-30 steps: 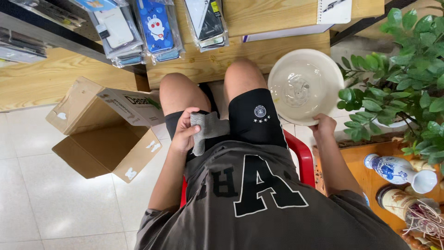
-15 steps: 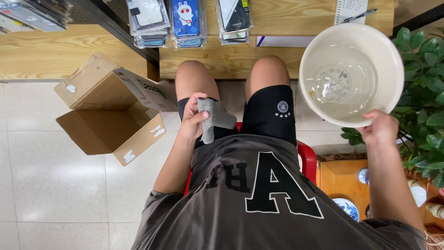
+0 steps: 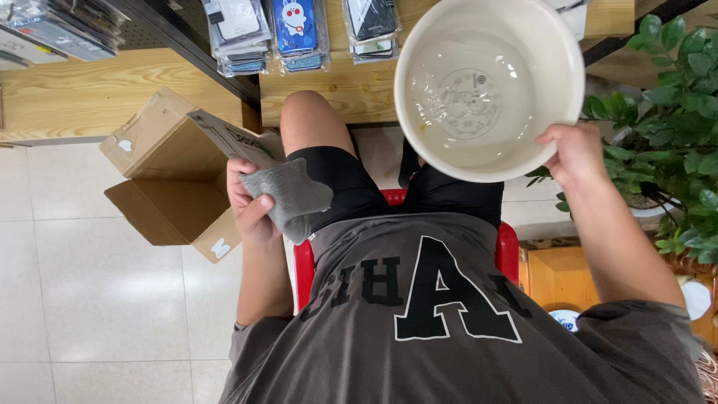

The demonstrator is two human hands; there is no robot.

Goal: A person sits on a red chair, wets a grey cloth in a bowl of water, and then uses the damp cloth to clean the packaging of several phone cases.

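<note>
While we sit on the red chair (image 3: pixel 302 263), the biggest thing we carry is the white basin (image 3: pixel 490 90), round and holding a shallow pool of clear water, raised in front of us above our right knee. Our right hand (image 3: pixel 572 153) is closed on its near rim at the right side, thumb over the edge, so the basin hangs forward and to the left of that hand. Well off to the left of our left hand stands an open cardboard box (image 3: pixel 168 187) on the tiled floor (image 3: pixel 90 299), one flap touching our left thigh. Beyond the basin runs a wooden counter (image 3: pixel 112 93) with packaged phone cases (image 3: pixel 299 34) hung at its edge; a green plant (image 3: pixel 673 112) sits just right of our right hand. Smallest is the grey cloth (image 3: pixel 290 196), gripped in our left hand (image 3: pixel 250 206), fingers wrapped round its left edge, its long axis running from the hand across toward our left thigh. The cloth lies left of and below the basin, well apart from it, so the left hand is the nearer to bring it over.

Against half a second ago, the basin has come up and inward toward our lap, and the cloth has swung out to the left.
</note>
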